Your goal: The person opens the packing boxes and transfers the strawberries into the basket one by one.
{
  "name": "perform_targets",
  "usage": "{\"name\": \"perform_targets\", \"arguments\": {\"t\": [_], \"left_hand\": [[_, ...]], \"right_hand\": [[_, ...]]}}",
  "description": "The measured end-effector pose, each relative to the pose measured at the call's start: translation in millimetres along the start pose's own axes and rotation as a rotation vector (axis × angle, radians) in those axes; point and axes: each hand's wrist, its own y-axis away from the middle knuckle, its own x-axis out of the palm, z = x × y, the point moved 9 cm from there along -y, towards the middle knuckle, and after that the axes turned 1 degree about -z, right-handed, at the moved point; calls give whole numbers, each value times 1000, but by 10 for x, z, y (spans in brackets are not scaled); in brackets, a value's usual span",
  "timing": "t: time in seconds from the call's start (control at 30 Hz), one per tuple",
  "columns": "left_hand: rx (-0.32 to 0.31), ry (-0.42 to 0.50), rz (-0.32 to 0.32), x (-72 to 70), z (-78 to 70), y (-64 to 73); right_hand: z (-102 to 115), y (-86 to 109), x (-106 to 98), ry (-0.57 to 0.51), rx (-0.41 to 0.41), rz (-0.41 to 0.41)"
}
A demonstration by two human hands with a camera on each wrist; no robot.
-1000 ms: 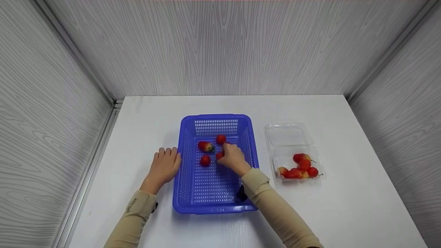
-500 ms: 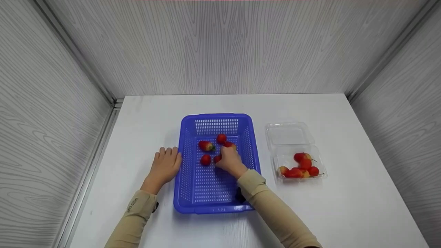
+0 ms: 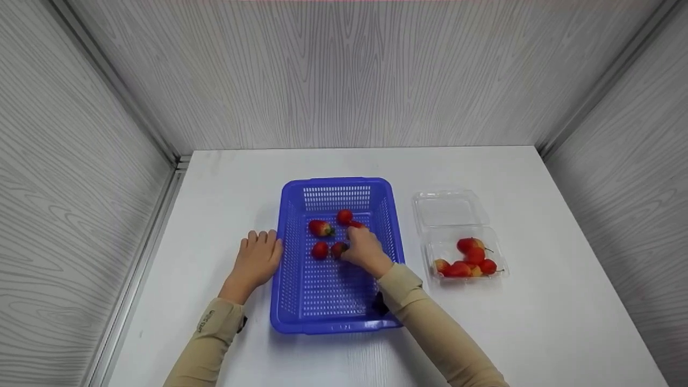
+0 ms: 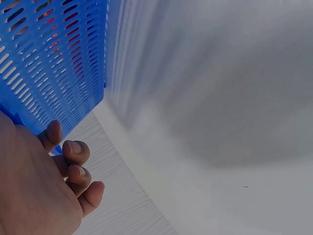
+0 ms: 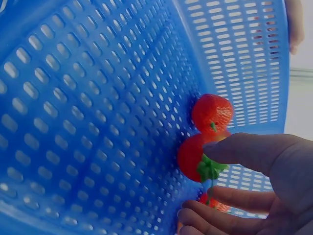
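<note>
A blue plastic basket [image 3: 328, 327] holds several red fruits, among them a strawberry [image 3: 321, 228] with a green leafy cap. My left hand [image 3: 257, 259] rests at the basket's left rim, back up; in the left wrist view its fingers [image 4: 77, 152] are loosely bent and hold nothing. Inside the basket is my right hand [image 3: 366, 250], close beside a leafy-capped strawberry [image 5: 190, 156]. The thumb overlaps that fruit in the right wrist view, with the other fingers spread apart below it. A round red fruit [image 5: 212, 112] lies right beside it.
To the basket's right stands a clear plastic clamshell box [image 3: 500, 247], its lid [image 3: 450, 209] folded back. Several red and yellow fruits [image 3: 474, 255] with thin stems lie in it. Wood-grain panels [image 3: 344, 75] enclose the white table [image 3: 226, 177] at the back and sides.
My right hand has shifted slightly right, away from a strawberry that now shows more fully on the basket floor. That fruit sits lower and further left than a second ago. My left hand stays put.
</note>
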Motion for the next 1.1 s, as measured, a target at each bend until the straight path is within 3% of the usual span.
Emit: {"name": "perform_targets", "arguments": {"t": [0.17,0.43,0.63,0.77,0.9,1.1], "left_hand": [[-4,9,0,-17,-5,-3],[12,4,-26,-30,-15,6],[20,0,-49,-44,-23,9],[17,-2,-44,-49,-13,7],[16,-7,-45,-55,-11,10],[10,4,-23,-44,-26,14]], "right_hand": [[-8,59,-200,-70,-3,-14],[-77,165,-713,-103,-43,-125],[-261,267,-1105,-85,-65,-215],[-478,343,-1320,-87,-43,-256],[-818,432,-1466,-92,37,-259],[-1449,668,-1627,43,148,-293]]}}
